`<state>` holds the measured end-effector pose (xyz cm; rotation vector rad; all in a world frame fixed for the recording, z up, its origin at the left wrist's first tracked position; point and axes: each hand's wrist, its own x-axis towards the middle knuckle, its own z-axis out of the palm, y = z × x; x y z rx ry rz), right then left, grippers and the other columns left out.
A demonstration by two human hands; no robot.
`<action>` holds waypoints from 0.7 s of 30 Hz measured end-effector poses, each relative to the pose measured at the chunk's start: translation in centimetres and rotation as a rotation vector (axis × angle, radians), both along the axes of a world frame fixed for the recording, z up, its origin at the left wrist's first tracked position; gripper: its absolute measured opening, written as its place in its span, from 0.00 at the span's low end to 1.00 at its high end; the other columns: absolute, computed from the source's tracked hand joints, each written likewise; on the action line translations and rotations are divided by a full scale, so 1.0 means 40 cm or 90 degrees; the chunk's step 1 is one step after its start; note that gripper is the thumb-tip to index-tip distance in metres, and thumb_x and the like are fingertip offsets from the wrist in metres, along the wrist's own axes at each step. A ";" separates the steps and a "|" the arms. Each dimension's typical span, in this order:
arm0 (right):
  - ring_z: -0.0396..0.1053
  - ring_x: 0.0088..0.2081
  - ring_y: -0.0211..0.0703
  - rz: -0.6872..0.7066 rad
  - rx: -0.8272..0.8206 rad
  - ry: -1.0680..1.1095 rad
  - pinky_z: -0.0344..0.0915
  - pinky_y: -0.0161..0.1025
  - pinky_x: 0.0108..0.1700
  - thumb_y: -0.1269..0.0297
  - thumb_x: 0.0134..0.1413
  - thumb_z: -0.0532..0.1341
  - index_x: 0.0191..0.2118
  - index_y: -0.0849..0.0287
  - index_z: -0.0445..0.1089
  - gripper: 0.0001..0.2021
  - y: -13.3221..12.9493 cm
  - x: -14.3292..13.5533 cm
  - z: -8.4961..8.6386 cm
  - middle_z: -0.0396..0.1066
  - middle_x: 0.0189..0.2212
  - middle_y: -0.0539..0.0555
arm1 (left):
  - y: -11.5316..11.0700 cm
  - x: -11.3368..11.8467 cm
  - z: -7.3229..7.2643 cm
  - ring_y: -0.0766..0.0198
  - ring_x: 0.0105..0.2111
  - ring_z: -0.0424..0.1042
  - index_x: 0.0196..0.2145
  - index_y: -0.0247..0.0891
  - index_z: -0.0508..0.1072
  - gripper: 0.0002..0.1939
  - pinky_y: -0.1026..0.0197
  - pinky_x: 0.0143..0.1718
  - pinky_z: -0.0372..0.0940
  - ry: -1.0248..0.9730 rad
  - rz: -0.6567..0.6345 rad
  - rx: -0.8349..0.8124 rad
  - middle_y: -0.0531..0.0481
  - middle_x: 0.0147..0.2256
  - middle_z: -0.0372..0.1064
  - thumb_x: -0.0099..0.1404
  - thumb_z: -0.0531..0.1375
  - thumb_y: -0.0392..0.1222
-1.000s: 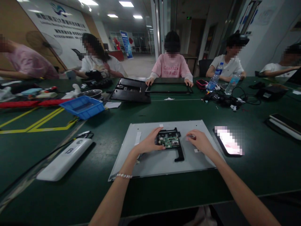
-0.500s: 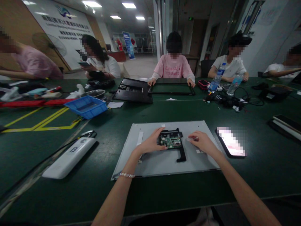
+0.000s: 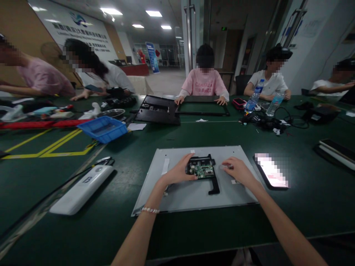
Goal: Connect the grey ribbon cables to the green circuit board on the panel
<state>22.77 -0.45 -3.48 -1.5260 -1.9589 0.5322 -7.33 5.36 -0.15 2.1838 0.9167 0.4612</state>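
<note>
A green circuit board (image 3: pixel 205 171) in a black bracket (image 3: pixel 214 184) lies on a flat grey-white panel (image 3: pixel 183 201). My left hand (image 3: pixel 181 170) grips the left side of the board and bracket between thumb and fingers. To the right of the bracket, above the panel, my right hand (image 3: pixel 235 169) is closed in a pinch. Something small and pale shows at its fingertips, too small to name.
A lit phone (image 3: pixel 270 170) lies right of the panel, a white power bank (image 3: pixel 83 190) with a cable to the left. Beyond are a blue tray (image 3: pixel 104 129), a black cover (image 3: pixel 158 109), bottles (image 3: pixel 274 102) and a person's hands on a black frame (image 3: pixel 203 113).
The view has tilted slightly upward, so the table appears a little lower. Both my hands keep their places. At the far left, a person has leaned over and put a hand on the table.
</note>
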 end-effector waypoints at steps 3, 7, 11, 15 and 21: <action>0.69 0.39 0.42 0.006 0.001 -0.020 0.66 0.39 0.42 0.65 0.54 0.59 0.43 0.56 0.72 0.11 -0.002 -0.002 0.004 0.70 0.41 0.56 | 0.000 0.000 0.000 0.46 0.62 0.44 0.64 0.39 0.44 0.50 0.42 0.62 0.42 -0.013 -0.007 0.007 0.38 0.64 0.40 0.51 0.66 0.50; 0.69 0.38 0.42 0.008 -0.005 -0.049 0.66 0.39 0.42 0.65 0.55 0.58 0.43 0.57 0.72 0.11 -0.002 -0.009 0.010 0.70 0.40 0.56 | -0.001 0.001 0.005 0.47 0.63 0.44 0.63 0.40 0.45 0.49 0.42 0.62 0.42 -0.022 -0.009 0.009 0.39 0.63 0.41 0.51 0.66 0.50; 0.69 0.41 0.45 0.002 0.020 -0.103 0.64 0.41 0.45 0.66 0.56 0.57 0.43 0.57 0.72 0.10 -0.004 -0.015 0.014 0.71 0.40 0.57 | 0.001 -0.001 -0.001 0.46 0.63 0.44 0.63 0.40 0.45 0.49 0.41 0.62 0.42 -0.027 -0.008 0.010 0.39 0.63 0.41 0.50 0.66 0.50; 0.68 0.42 0.46 0.000 0.030 -0.146 0.63 0.41 0.46 0.66 0.57 0.56 0.43 0.57 0.72 0.10 -0.008 -0.018 0.016 0.71 0.39 0.57 | 0.005 -0.002 -0.015 0.46 0.63 0.43 0.63 0.39 0.45 0.49 0.42 0.62 0.41 -0.023 -0.006 0.011 0.38 0.64 0.40 0.50 0.66 0.51; 0.67 0.43 0.45 0.010 0.029 -0.144 0.62 0.40 0.46 0.65 0.57 0.56 0.45 0.58 0.71 0.12 -0.012 -0.019 0.020 0.69 0.41 0.57 | 0.004 -0.001 -0.013 0.46 0.62 0.44 0.63 0.39 0.45 0.50 0.42 0.62 0.42 -0.025 -0.005 0.013 0.38 0.63 0.41 0.50 0.66 0.51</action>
